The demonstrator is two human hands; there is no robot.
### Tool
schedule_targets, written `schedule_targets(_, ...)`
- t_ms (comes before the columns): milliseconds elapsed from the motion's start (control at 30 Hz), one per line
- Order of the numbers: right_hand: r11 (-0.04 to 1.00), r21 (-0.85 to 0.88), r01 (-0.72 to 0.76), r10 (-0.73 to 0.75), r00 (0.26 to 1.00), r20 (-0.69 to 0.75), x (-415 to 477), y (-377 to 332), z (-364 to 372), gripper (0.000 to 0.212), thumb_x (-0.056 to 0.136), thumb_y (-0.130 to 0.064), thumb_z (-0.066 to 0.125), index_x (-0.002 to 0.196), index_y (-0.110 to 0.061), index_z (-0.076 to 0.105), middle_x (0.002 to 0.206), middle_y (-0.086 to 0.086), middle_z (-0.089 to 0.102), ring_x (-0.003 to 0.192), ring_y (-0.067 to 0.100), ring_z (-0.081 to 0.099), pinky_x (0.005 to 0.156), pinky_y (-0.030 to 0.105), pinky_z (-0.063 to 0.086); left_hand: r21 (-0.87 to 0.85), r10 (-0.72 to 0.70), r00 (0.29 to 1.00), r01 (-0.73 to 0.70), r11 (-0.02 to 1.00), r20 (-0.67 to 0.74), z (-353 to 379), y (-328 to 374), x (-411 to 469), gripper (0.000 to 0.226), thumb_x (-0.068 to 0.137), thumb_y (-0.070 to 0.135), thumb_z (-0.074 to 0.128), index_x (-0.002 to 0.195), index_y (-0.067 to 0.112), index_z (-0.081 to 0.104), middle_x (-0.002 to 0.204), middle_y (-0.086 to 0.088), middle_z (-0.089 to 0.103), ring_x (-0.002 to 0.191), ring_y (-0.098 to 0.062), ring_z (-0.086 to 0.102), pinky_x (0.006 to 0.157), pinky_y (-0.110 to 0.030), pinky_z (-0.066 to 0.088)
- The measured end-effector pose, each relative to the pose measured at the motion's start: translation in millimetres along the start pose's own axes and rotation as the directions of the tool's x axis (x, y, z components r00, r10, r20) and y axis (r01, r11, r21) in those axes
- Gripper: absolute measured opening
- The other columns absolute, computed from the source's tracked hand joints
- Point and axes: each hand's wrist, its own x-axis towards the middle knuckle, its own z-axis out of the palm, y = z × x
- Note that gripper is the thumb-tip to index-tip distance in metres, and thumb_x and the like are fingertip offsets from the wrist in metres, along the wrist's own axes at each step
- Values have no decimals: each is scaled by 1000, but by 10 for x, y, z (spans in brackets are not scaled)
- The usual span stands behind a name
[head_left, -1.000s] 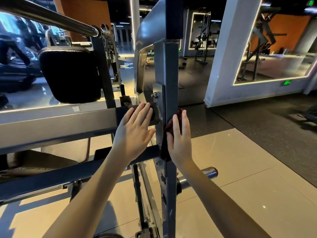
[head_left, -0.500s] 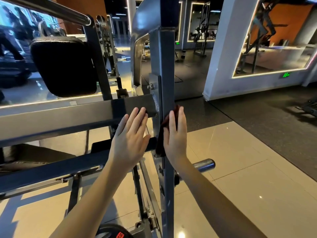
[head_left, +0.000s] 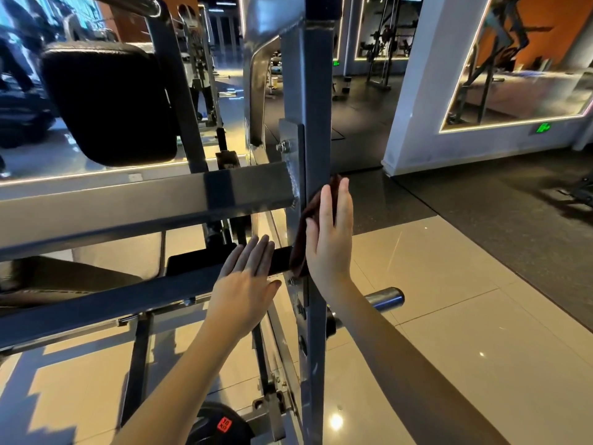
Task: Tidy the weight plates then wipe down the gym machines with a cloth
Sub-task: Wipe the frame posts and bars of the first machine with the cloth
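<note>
A grey steel gym machine fills the left and middle; its upright post (head_left: 316, 91) runs from top to bottom. My right hand (head_left: 330, 239) lies flat against the right face of that post, pressing a dark red cloth (head_left: 303, 239) onto it. Only the cloth's edges show past my fingers. My left hand (head_left: 245, 284) rests flat, fingers together, on the lower horizontal bar (head_left: 128, 300) just left of the post, and it holds nothing. A black weight plate (head_left: 218, 425) with a red label sits low on the machine near the bottom edge.
A black pad (head_left: 109, 101) hangs at upper left over the upper crossbar (head_left: 128, 200). A chrome peg (head_left: 383, 298) sticks out to the right of the post. Glossy beige tiles lie on the right, dark rubber flooring beyond, then a white pillar (head_left: 414, 123) and mirrors.
My left hand has slid down from the upper crossbar to the lower bar. My right hand has stayed on the post with the cloth. The view has tilted down, showing the weight plate.
</note>
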Motion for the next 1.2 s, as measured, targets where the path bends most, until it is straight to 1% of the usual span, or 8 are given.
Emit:
schedule_targets(133, 997, -73, -29, 29, 1000, 6, -302, 54, 102, 49, 103, -27, 34, 149, -13, 24, 157, 12, 15, 147, 29, 15, 118, 40, 18, -9, -17, 998, 16, 1000, -54, 33, 5, 15, 63, 90, 48, 45, 139, 10, 33, 143, -11, 48, 137, -24, 40, 113, -44, 27)
schedule_targets(267, 996, -76, -49, 55, 995, 86, -920, 258, 150, 46, 108, -33, 19, 148, -10, 25, 156, 15, 19, 145, 33, 19, 116, 46, 23, 34, -8, 1000, 9, 999, -26, 52, 3, -1, 64, 92, 50, 32, 143, 12, 28, 148, -8, 41, 140, -22, 34, 115, -42, 21)
schedule_targets(433, 997, -74, -22, 27, 997, 70, -502, 148, 64, 53, 101, -26, 35, 150, -11, 22, 157, 14, 15, 146, 32, 20, 115, 46, 28, 18, -4, 998, 5, 1000, -59, 84, 26, 2, 63, 93, 48, 33, 142, 10, 30, 146, -12, 45, 137, -26, 39, 114, -46, 23)
schedule_targets(567, 993, -117, -17, 20, 1000, 24, -621, 138, 135, 46, 105, -28, 29, 147, -10, 27, 155, 16, 20, 144, 34, 20, 116, 46, 24, 4, -16, 998, 16, 1000, -65, 146, 33, 1, 61, 99, 50, 26, 145, 10, 26, 148, -12, 41, 140, -26, 35, 116, -45, 21)
schedule_targets(700, 977, -175, 124, -94, 981, 171, -1333, 451, 246, 45, 102, -26, 38, 144, -9, 32, 155, 18, 19, 149, 33, 10, 111, 56, 32, -23, -48, 996, 46, 999, -74, 180, 48, -6, 56, 101, 45, 26, 146, 12, 25, 149, -11, 42, 139, -27, 37, 115, -43, 19)
schedule_targets(967, 991, -98, -94, 97, 995, 27, -1073, 207, 249, 46, 107, -33, 24, 147, -11, 26, 156, 13, 15, 150, 19, -3, 118, 44, 19, -55, -1, 990, -7, 998, -139, 190, 60, -74, 61, 95, 43, 28, 144, 7, 26, 147, -14, 43, 138, -30, 38, 114, -43, 17)
schedule_targets(1100, 982, -177, -62, 74, 995, 61, -1429, 173, 318, 46, 108, -36, 23, 144, -8, 30, 153, 16, 21, 151, 19, -6, 111, 55, 24, -43, 82, 985, -89, 995, -155, 222, 0, -127, 60, 97, 43, 23, 144, 6, 30, 151, -14, 35, 141, -29, 33, 117, -41, 11)
schedule_targets(1200, 979, -195, -54, 69, 995, 74, -1513, 197, 332, 46, 108, -36, 23, 143, -9, 32, 153, 15, 22, 151, 19, -5, 113, 52, 23, -26, 127, 978, -133, 991, -165, 250, -35, -172, 60, 98, 43, 23, 143, 6, 32, 152, -13, 26, 143, -28, 25, 117, -38, 4)
